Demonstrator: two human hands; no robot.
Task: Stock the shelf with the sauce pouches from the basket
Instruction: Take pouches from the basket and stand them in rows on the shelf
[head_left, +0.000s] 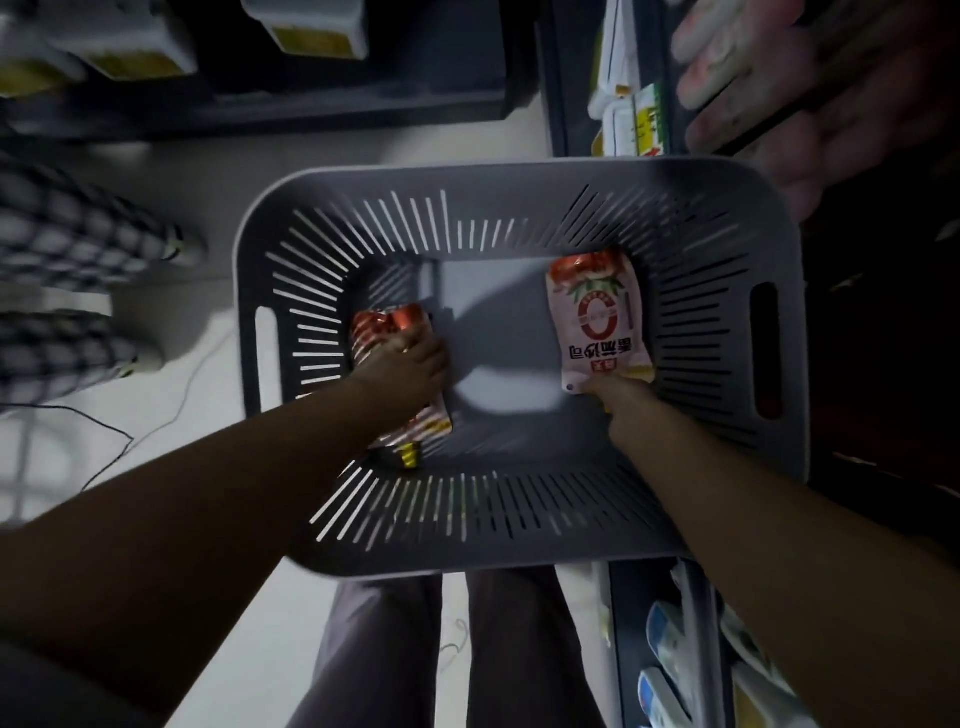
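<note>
A grey slotted basket stands on the floor below me. Two red and white sauce pouches lie in it. My left hand reaches down at the basket's left side and grips the left pouch. A dark and yellow item lies under that pouch's near end. At the right side my right hand pinches the near edge of the right pouch, which shows a large red ring and printed characters. The basket's middle floor is bare.
A shelf with packaged goods runs along the right, continuing at lower right. Another person's hand is at the top right. Checked slippers and a thin cable lie on the floor at left. My legs are below the basket.
</note>
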